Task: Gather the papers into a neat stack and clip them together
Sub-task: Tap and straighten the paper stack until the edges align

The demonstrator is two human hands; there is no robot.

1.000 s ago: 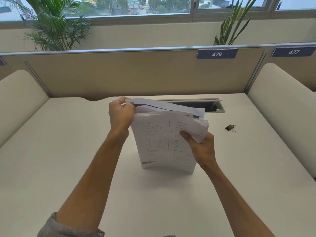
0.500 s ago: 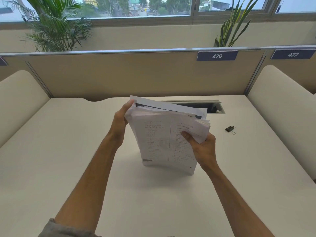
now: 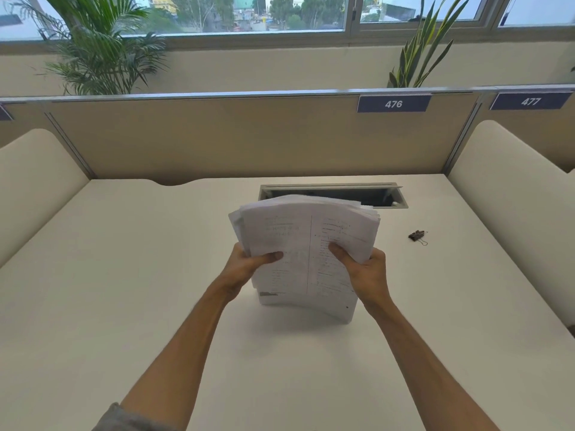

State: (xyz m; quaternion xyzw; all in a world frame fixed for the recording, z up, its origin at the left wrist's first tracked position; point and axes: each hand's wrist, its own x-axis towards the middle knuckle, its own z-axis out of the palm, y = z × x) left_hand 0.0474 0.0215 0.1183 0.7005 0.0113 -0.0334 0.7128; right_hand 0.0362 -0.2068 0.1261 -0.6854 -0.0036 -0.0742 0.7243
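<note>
A thick stack of printed white papers stands upright on its lower edge in the middle of the white desk, bowed toward me. My left hand grips its left side, thumb across the front page. My right hand grips the right side the same way. The upper edges of the sheets fan slightly unevenly. A small black binder clip lies on the desk to the right of the stack, apart from both hands.
An open cable tray slot is set into the desk right behind the papers. Beige partition panels with labels 476 and 477 close the back; padded dividers stand left and right. Plants sit behind the partition.
My left hand dropped from the top left corner of the stack to its left side. The sheets now sit more squarely together and the stack faces me more directly.
</note>
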